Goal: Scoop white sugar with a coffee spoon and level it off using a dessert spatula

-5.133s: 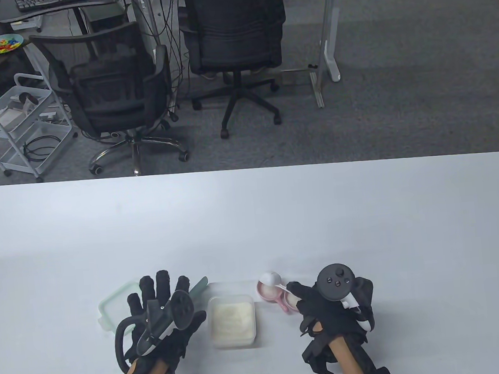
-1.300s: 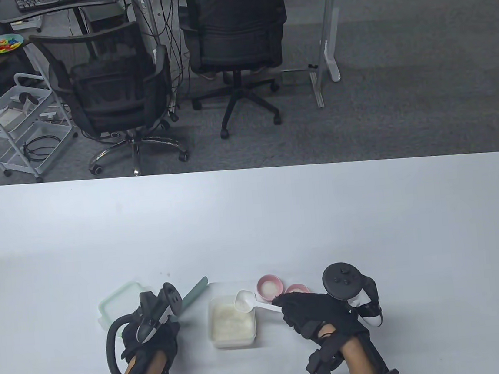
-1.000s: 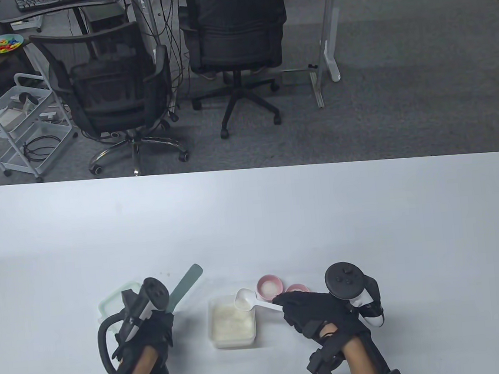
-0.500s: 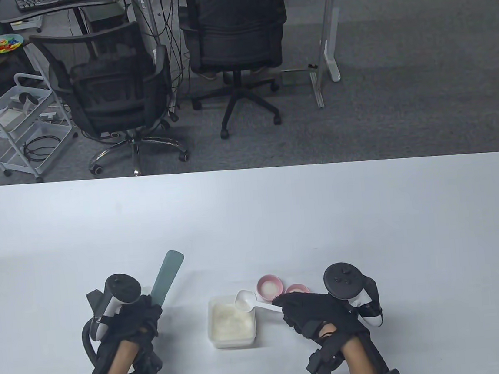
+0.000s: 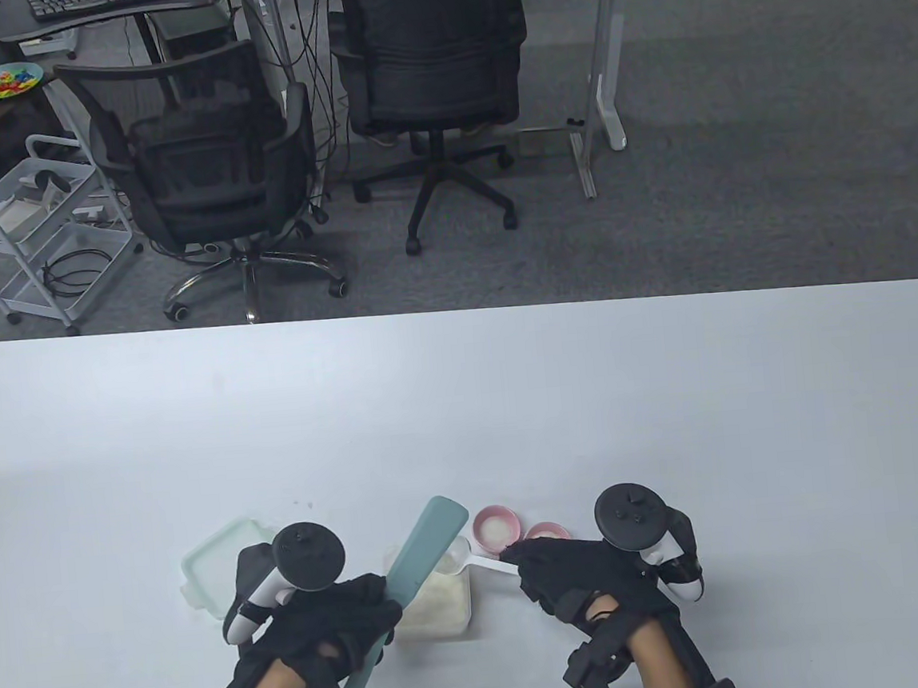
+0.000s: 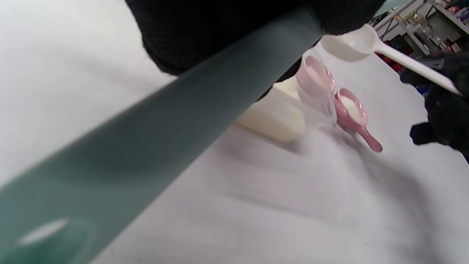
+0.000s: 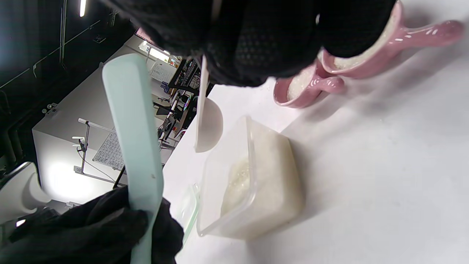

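Left hand [image 5: 335,624] wrapped tight around the green spatula [image 5: 428,543], right hand [image 5: 579,574] pinching the white spoon [image 6: 351,46] by its handle, both tools up over the sugar box [image 7: 253,183] on the counter [image 5: 674,421], two pink cups [image 5: 497,527] just beside.

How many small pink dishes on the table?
2. One small pink dish sits just beyond the clear plastic sugar container; the other, beside it to the right, is partly hidden by the right hand.
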Demonstrator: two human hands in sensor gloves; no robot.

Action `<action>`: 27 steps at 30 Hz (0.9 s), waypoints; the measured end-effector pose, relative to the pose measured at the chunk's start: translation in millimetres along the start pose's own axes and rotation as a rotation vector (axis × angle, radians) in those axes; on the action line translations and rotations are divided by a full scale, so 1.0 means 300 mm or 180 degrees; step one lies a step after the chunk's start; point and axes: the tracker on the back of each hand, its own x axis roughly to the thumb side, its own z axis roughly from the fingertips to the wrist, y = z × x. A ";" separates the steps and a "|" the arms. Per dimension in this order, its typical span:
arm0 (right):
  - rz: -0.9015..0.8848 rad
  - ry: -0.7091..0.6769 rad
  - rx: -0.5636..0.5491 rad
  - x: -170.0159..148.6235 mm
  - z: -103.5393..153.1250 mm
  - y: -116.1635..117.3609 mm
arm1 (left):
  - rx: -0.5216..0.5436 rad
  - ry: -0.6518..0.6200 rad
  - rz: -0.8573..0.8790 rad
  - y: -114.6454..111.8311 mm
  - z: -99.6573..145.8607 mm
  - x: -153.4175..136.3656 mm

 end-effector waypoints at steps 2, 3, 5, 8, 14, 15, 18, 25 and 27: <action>-0.0022 -0.0004 0.0019 0.000 0.000 0.001 | -0.0044 0.0011 -0.0068 -0.017 -0.005 0.009; -0.0031 -0.0004 0.0031 0.000 -0.001 0.001 | -0.0043 0.0020 -0.0096 -0.021 -0.007 0.011; -0.0101 -0.0028 0.0118 -0.001 -0.001 0.004 | -0.0033 0.0067 -0.0156 -0.027 -0.010 0.011; -0.0155 -0.0054 0.0154 0.001 -0.001 0.005 | -0.0022 0.0127 -0.0192 -0.028 -0.016 0.005; -0.0116 -0.0026 0.0157 0.000 0.000 0.002 | 0.0024 0.0284 -0.0261 -0.017 -0.031 -0.019; -0.0112 -0.0018 0.0161 -0.001 0.000 0.000 | 0.0021 0.0310 -0.0256 -0.012 -0.032 -0.026; -0.0161 0.0004 0.0183 -0.010 0.001 -0.006 | 0.0190 0.0470 -0.0377 0.008 -0.033 -0.045; -0.0264 0.0011 0.0176 -0.019 0.005 -0.020 | 0.0173 0.0531 -0.0332 0.022 -0.036 -0.063; -0.0233 0.0022 0.0187 -0.020 0.003 -0.018 | 0.0154 0.0535 -0.0359 0.017 -0.037 -0.060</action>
